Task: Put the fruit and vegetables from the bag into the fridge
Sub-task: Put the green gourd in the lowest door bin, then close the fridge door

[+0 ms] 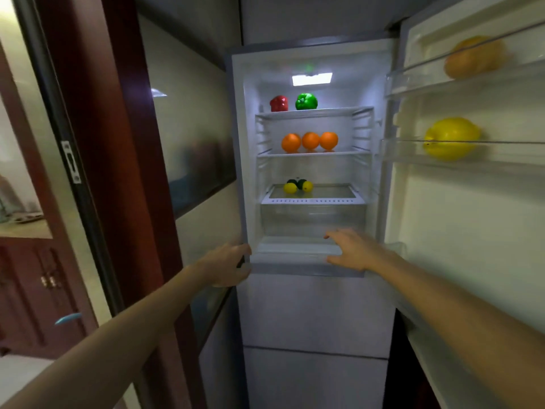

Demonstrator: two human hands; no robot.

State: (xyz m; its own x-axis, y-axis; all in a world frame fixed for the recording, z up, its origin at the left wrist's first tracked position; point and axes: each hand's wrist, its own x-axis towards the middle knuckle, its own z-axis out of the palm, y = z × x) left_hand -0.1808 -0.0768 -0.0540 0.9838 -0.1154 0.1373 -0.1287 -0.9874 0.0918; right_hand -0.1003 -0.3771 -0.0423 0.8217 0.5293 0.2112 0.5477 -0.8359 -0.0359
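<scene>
The fridge (236,143) stands open and lit. A red pepper (279,103) and a green pepper (306,101) sit on its top shelf. Three oranges (310,141) line the middle shelf. Two lemons (298,187) and a dark green fruit (297,182) lie on the lower shelf. A yellow pepper (451,138) and an orange pepper (474,57) sit in the door racks. My left hand (228,265) grips the fridge's left front edge. My right hand (352,249) hovers open, fingers spread, at the crisper drawer (312,222). No bag is in view.
The fridge door (472,216) swings open to the right, close to my right forearm. A dark red door frame (118,172) and glass panel stand left. A closed freezer drawer (315,314) lies below my hands.
</scene>
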